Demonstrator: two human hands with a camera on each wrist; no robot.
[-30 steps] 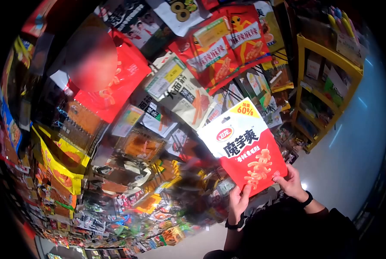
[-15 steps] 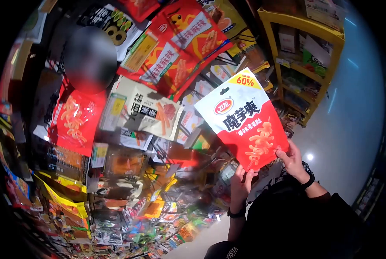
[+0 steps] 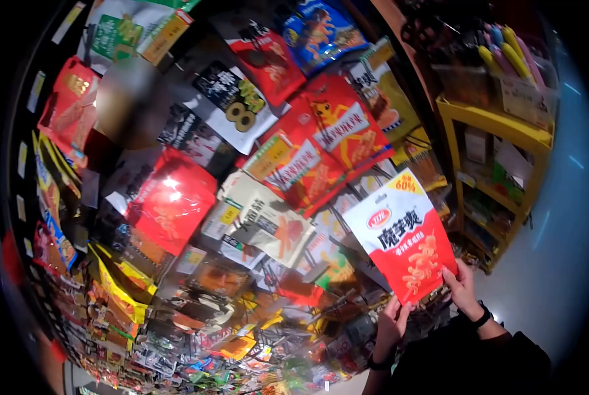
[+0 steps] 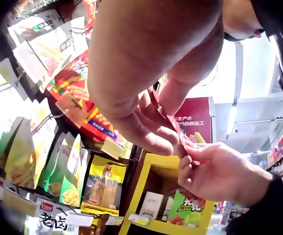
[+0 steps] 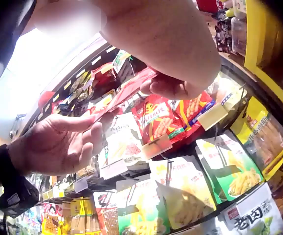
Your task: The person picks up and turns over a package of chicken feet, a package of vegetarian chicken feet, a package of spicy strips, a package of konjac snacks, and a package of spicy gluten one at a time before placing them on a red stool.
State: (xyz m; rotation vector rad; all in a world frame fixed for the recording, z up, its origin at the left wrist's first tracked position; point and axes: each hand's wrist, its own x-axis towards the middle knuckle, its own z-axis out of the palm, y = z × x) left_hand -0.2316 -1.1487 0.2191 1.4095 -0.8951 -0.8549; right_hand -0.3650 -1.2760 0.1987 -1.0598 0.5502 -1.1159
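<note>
Hanging snack packets [image 3: 174, 209] crowd the left and middle. A yellow shelf [image 3: 495, 120] stands at the right. Nearer, before both, is a red-and-white packet [image 3: 406, 240]; the right hand [image 3: 463, 289] pinches its lower right edge, the left hand [image 3: 392, 322] its bottom.

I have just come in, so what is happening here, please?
A person is holding up a red and white snack bag, with its printed front toward the head camera. The left hand and the right hand both grip its lower end. Behind it, many other snack bags hang on display, with a yellow shelf unit to the right.
</note>
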